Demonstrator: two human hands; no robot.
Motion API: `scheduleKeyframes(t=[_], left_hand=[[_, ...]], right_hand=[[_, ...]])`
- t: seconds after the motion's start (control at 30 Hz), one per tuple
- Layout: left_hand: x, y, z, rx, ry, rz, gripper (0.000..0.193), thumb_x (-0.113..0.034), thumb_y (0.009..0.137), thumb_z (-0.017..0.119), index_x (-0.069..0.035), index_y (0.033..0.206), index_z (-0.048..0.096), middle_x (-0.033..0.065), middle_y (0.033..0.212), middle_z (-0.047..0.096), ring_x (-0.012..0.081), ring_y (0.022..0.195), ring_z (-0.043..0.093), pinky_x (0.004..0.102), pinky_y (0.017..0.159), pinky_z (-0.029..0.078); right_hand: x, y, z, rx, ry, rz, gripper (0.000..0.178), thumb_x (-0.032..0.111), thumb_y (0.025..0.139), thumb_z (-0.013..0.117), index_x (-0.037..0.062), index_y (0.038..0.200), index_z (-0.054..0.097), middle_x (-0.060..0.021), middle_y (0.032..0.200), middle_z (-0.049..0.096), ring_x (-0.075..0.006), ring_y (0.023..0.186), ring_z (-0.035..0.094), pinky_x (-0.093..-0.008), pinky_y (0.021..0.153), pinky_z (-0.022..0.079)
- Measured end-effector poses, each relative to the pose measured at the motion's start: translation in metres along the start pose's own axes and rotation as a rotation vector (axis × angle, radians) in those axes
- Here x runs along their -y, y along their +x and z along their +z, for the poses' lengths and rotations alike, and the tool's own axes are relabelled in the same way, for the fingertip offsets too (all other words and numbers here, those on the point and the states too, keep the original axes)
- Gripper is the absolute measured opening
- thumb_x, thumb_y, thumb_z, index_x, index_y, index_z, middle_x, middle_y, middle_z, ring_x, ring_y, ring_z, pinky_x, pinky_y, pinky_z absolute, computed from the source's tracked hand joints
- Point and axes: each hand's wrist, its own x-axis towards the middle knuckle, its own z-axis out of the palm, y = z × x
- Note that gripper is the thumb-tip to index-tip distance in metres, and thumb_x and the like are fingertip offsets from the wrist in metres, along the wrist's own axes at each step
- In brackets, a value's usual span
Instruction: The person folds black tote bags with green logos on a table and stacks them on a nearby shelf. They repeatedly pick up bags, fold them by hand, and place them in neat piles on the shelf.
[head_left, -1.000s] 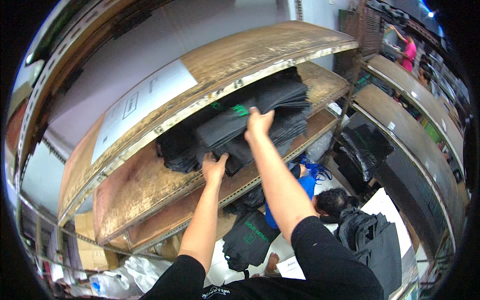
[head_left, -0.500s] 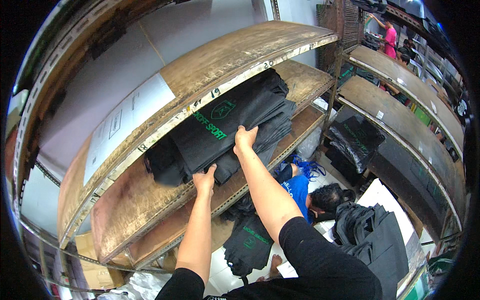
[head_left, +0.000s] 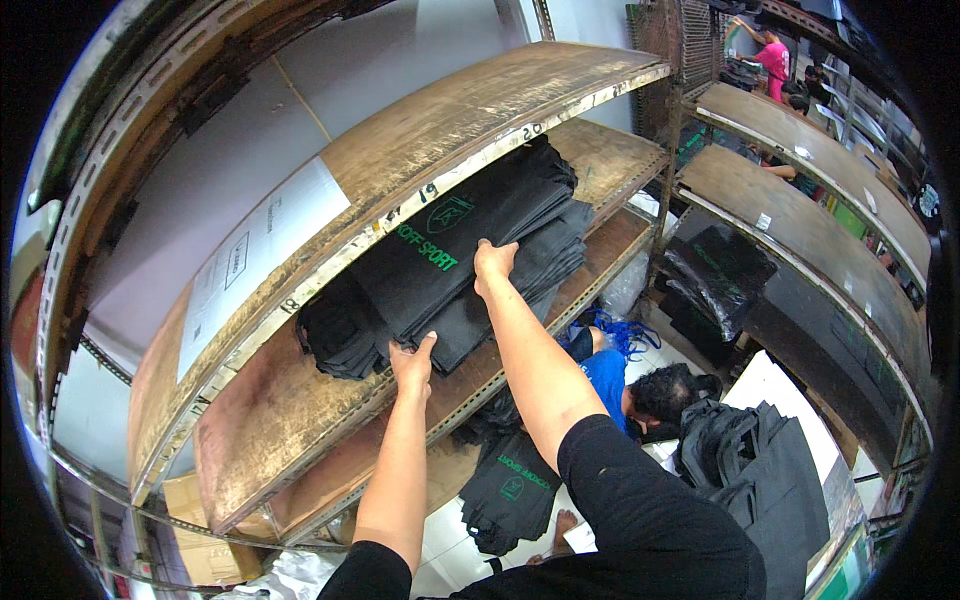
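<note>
On a worn wooden shelf (head_left: pixel 270 415), the left hand (head_left: pixel 412 370) and right hand (head_left: pixel 495 268) touch a black cloth pile (head_left: pixel 425 290), thumbs (head_left: pixel 431 342) spread from fingers (head_left: pixel 484 246), though I can't tell if they pinch.

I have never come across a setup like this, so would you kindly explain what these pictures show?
There is no machine here: you see a person's bare left hand and right hand. The view is from the left of two wide fisheye cameras worn on the head, looking down, so straight edges look bent.

Both hands are at the near edge of a stack of flat black pieces with green print, lying on a wooden shelf. Some fingers are hidden, so I cannot tell whether they grip it or only press.

The board above carries a pale printed sheet. To the lower right are a co-worker in blue and another black pile.
</note>
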Motion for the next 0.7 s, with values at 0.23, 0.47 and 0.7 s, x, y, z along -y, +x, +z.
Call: scheduleKeyframes(t=[0.23, 0.47, 0.7], left_hand=[[-0.008, -0.008, -0.001, 0.028, 0.02, -0.032, 0.086, -0.028, 0.084, 0.081, 0.002, 0.147, 0.03, 0.0177, 0.139, 0.048, 0.0274, 0.127, 0.048, 0.0359, 0.104, 0.04], [-0.005, -0.032, -0.026, 0.203, -0.187, -0.118, 0.084, -0.032, 0.091, 0.074, -0.004, 0.152, 0.024, 0.01, 0.125, 0.051, 0.0224, 0.114, 0.054, 0.0431, 0.091, 0.048], [0.079, -0.117, -0.121, 0.075, -0.062, 0.084, 0.044, -0.027, 0.096, 0.067, -0.002, 0.129, 0.052, 0.0029, 0.094, 0.061, 0.008, 0.078, 0.057, 0.0236, 0.065, 0.049]], right_hand=[[0.01, 0.013, -0.02, 0.109, 0.14, 0.107, 0.09, 0.033, 0.087, 0.072, -0.0103, 0.146, 0.02, -0.0303, 0.147, 0.039, -0.0392, 0.131, 0.048, -0.0442, 0.108, 0.039], [0.011, -0.065, -0.12, 0.273, 0.457, -0.046, 0.066, 0.042, 0.096, 0.06, -0.0019, 0.141, 0.04, -0.0206, 0.128, 0.053, -0.0294, 0.113, 0.054, -0.0424, 0.092, 0.049], [0.125, -0.336, -0.276, 0.41, 0.641, -1.127, 0.062, 0.051, 0.1, 0.047, 0.0081, 0.145, 0.04, -0.0205, 0.141, 0.047, -0.0333, 0.121, 0.052, -0.0474, 0.1, 0.044]])
